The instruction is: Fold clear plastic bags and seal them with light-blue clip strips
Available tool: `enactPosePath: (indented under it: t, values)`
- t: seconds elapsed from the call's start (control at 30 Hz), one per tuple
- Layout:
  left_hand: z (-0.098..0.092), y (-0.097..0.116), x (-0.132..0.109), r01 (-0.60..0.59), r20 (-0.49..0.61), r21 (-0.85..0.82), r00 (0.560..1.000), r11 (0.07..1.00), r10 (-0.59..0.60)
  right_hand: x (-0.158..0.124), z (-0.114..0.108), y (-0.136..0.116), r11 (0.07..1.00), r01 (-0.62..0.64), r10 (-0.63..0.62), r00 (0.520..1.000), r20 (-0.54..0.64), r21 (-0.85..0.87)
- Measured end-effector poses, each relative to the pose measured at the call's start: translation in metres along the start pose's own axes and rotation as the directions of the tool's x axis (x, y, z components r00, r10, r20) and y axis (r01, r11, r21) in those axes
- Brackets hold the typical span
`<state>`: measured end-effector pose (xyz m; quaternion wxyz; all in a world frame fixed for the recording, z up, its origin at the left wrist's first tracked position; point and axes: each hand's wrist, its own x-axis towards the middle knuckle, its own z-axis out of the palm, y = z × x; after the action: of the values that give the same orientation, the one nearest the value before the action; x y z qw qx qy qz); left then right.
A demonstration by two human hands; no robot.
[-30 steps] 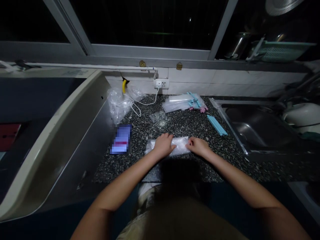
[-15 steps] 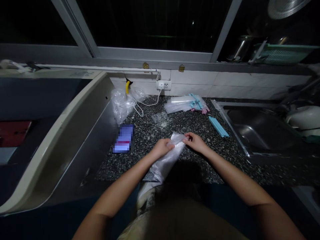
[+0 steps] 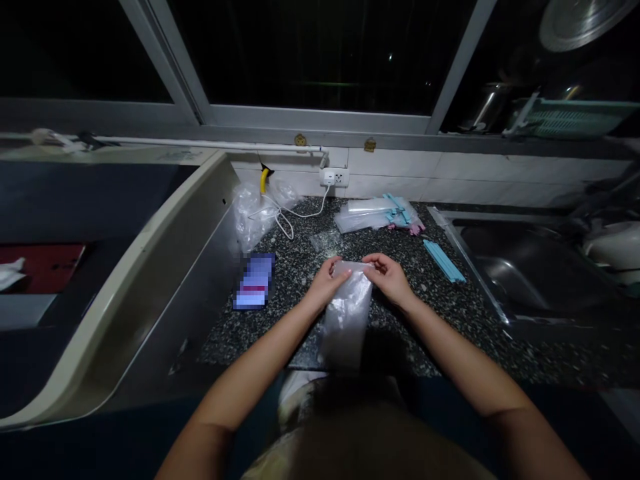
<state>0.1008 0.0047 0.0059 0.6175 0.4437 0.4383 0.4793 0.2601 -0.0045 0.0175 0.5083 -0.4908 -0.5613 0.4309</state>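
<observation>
A clear plastic bag [image 3: 347, 320] hangs flat between my hands, its lower end reaching the counter's front edge. My left hand [image 3: 327, 281] pinches the bag's upper left corner, thumb on top. The upper right corner is gripped by my right hand [image 3: 389, 279], also between thumb and fingers. Beyond them lies a small clear plastic piece [image 3: 326, 241] on the speckled counter. Further back is a stack of clear bags [image 3: 367, 212] with blue strips [image 3: 399, 212] and pink pieces [image 3: 413, 229] on it. Several more blue strips [image 3: 444, 260] lie together to the right.
A phone [image 3: 255, 281] with a blurred screen rests at left, beside the stove's metal side [image 3: 200, 267]. Crumpled plastic [image 3: 253, 217] and a white cable [image 3: 285, 220] from the wall socket [image 3: 334, 177] lie behind it. A sink [image 3: 500, 260] is at right.
The bag has been straightened from a slanted, bunched shape to a flatter, upright one. My left hand has moved up a little, and the view has shifted slightly.
</observation>
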Motion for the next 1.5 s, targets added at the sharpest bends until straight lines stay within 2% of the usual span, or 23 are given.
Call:
enactPosePath:
  t: [0.1, 0.17, 0.3, 0.43, 0.63, 0.77, 0.87, 0.97, 1.03, 1.13, 1.27, 1.37, 1.5]
  values:
    - [-0.003, 0.007, 0.011, 0.140, 0.163, -0.139, 0.980, 0.980, -0.116, -0.001, 0.003, -0.003, 0.997, 0.070, -0.070, 0.997, -0.015, 0.014]
    - [-0.006, 0.005, 0.015, 0.172, 0.218, -0.186, 0.967, 0.967, -0.130, 0.000, 0.003, -0.002, 0.997, 0.071, -0.070, 0.997, -0.024, 0.044]
    - [-0.010, -0.004, 0.014, 0.094, 0.156, -0.224, 0.986, 0.970, -0.060, 0.002, 0.002, 0.005, 0.992, -0.035, 0.037, 0.999, -0.012, 0.120]
    - [-0.010, -0.007, 0.010, 0.083, 0.134, -0.218, 0.989, 0.972, -0.055, 0.002, 0.003, 0.009, 0.992, -0.114, 0.115, 0.993, -0.016, 0.058]
    - [-0.010, -0.003, 0.008, 0.125, 0.103, -0.197, 0.989, 0.972, -0.106, -0.002, 0.008, 0.008, 0.995, -0.097, 0.097, 0.994, -0.043, 0.002]
    - [-0.010, -0.004, 0.008, 0.077, 0.055, -0.197, 0.996, 0.977, -0.067, -0.003, 0.008, 0.008, 0.998, -0.070, 0.070, 0.994, -0.085, 0.003]
    - [-0.012, -0.004, 0.008, 0.010, -0.035, -0.159, 0.999, 0.987, -0.015, -0.004, 0.007, 0.009, 0.992, -0.105, 0.109, 0.993, -0.052, 0.070]
    - [-0.014, -0.004, 0.009, -0.067, -0.151, -0.143, 0.987, 0.987, 0.045, -0.010, 0.012, 0.009, 0.977, -0.187, 0.183, 0.982, 0.044, 0.098]
    - [-0.014, -0.004, 0.009, -0.078, -0.186, -0.163, 0.981, 0.984, 0.048, -0.015, 0.017, 0.011, 0.967, -0.236, 0.226, 0.969, 0.104, 0.098]
    - [-0.013, -0.004, 0.009, -0.028, -0.145, -0.263, 0.989, 0.964, -0.011, -0.020, 0.024, 0.014, 0.955, -0.269, 0.258, 0.961, 0.099, 0.121]
    - [-0.011, -0.004, 0.008, 0.052, -0.005, -0.382, 0.998, 0.923, -0.059, -0.020, 0.025, 0.015, 0.940, -0.279, 0.277, 0.960, 0.039, 0.197]
    - [-0.010, -0.006, 0.007, 0.134, 0.091, -0.348, 0.990, 0.928, -0.109, -0.018, 0.022, 0.012, 0.934, -0.272, 0.273, 0.962, 0.030, 0.230]
    - [-0.010, -0.009, 0.005, 0.162, 0.119, -0.258, 0.984, 0.952, -0.135, -0.015, 0.015, 0.008, 0.937, -0.254, 0.258, 0.966, 0.015, 0.242]
